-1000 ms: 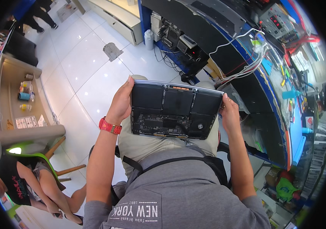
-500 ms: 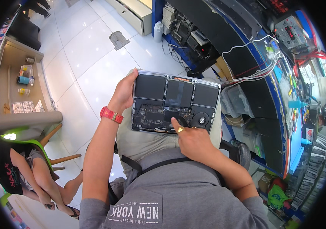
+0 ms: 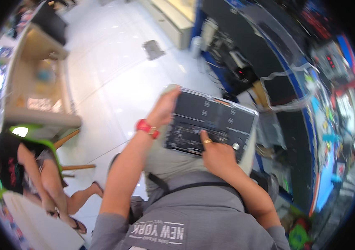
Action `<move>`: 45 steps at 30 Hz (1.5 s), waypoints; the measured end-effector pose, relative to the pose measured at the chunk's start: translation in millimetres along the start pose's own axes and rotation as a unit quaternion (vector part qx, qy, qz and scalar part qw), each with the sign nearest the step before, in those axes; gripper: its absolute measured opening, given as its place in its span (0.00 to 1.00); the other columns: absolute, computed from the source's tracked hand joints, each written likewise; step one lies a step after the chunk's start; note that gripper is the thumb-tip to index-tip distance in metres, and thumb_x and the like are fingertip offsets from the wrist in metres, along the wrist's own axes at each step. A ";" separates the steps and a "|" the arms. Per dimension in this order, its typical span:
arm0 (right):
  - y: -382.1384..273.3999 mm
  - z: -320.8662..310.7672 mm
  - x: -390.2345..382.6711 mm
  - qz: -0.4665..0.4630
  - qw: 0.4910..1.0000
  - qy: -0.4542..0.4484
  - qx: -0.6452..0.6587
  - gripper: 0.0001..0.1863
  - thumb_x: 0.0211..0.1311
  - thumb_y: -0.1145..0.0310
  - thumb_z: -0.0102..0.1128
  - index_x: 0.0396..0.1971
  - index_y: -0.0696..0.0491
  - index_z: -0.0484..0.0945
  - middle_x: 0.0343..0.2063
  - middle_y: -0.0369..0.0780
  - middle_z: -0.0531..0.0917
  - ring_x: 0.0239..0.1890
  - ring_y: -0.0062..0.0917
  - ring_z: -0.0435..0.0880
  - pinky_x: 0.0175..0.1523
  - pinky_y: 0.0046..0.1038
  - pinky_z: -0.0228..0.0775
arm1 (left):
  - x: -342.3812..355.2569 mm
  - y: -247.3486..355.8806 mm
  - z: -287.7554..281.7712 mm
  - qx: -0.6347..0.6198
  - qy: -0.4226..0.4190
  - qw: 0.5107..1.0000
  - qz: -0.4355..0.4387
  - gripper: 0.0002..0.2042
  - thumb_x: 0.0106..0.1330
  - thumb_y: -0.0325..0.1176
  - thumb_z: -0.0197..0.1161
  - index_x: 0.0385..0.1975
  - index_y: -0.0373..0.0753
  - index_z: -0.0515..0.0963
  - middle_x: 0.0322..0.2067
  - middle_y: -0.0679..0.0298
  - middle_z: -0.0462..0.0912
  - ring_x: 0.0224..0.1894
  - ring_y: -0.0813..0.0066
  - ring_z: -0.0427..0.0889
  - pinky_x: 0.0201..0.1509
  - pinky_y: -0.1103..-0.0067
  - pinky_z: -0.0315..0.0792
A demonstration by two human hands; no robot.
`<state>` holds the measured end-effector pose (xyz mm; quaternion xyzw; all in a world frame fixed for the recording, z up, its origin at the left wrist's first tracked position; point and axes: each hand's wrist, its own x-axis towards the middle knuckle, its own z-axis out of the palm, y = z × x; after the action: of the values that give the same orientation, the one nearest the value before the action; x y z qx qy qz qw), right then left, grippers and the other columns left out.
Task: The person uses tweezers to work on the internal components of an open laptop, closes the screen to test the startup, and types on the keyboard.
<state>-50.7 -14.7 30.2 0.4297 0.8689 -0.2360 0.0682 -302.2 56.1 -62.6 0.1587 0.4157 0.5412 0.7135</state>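
An opened laptop base, its bottom cover off, rests tilted on my lap. Black battery packs fill its far half, and a dark circuit board with a round fan lies in the near half. My left hand grips the laptop by its far left corner; a red watch is on that wrist. My right hand holds nothing. Its index finger, with a gold-coloured ring, stretches to the middle of the circuit board, while the other fingers look curled. Motion blur hides whether the fingertip touches it.
To the right runs a cluttered workbench with cables and a bench instrument with a red display. At left, a person sits near a wooden-sided cabinet. A white tiled floor spreads ahead.
The whole view has shifted, and the scene appears farther right and is blurred. My right index fingertip has moved away from the fan, farther left on the circuit board. My left hand keeps its grip.
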 end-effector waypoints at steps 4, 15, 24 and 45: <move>-0.6 1.6 -2.7 0.014 1.000 0.012 0.008 0.39 0.58 0.71 0.58 0.73 0.62 0.66 0.26 0.55 0.86 0.29 0.52 0.87 0.41 0.51 0.78 | 8.9 -7.2 7.6 0.014 0.020 0.999 -0.029 0.22 0.84 0.47 0.48 0.54 0.32 0.80 0.49 0.54 0.87 0.49 0.67 0.84 0.59 0.69 0.77; -1.6 12.8 -4.0 0.008 0.999 0.035 -0.012 0.37 0.57 0.75 0.55 0.71 0.65 0.69 0.31 0.57 0.86 0.33 0.53 0.87 0.45 0.51 0.76 | 3.3 -8.1 5.6 -0.027 -0.020 0.999 -0.020 0.23 0.85 0.48 0.48 0.46 0.31 0.82 0.42 0.56 0.88 0.43 0.67 0.87 0.52 0.69 0.81; -7.7 4.0 -1.4 0.040 0.999 0.029 -0.008 0.35 0.60 0.76 0.54 0.71 0.61 0.70 0.30 0.58 0.84 0.37 0.53 0.85 0.48 0.52 0.73 | 4.6 -6.9 8.3 -0.012 -0.018 1.000 -0.013 0.25 0.85 0.50 0.47 0.47 0.30 0.81 0.41 0.56 0.88 0.43 0.67 0.87 0.52 0.70 0.81; 11.6 -3.1 -12.1 0.045 0.998 0.025 0.032 0.34 0.61 0.77 0.56 0.70 0.61 0.71 0.29 0.56 0.84 0.36 0.52 0.84 0.46 0.50 0.73 | -0.7 -4.6 7.3 0.013 -0.013 1.000 0.005 0.24 0.85 0.48 0.47 0.49 0.29 0.79 0.43 0.57 0.87 0.44 0.69 0.86 0.52 0.71 0.80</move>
<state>-33.9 -15.8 32.7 0.4761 0.8422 -0.2493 0.0434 -293.7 55.4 -61.0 0.1772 0.4124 0.5370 0.7142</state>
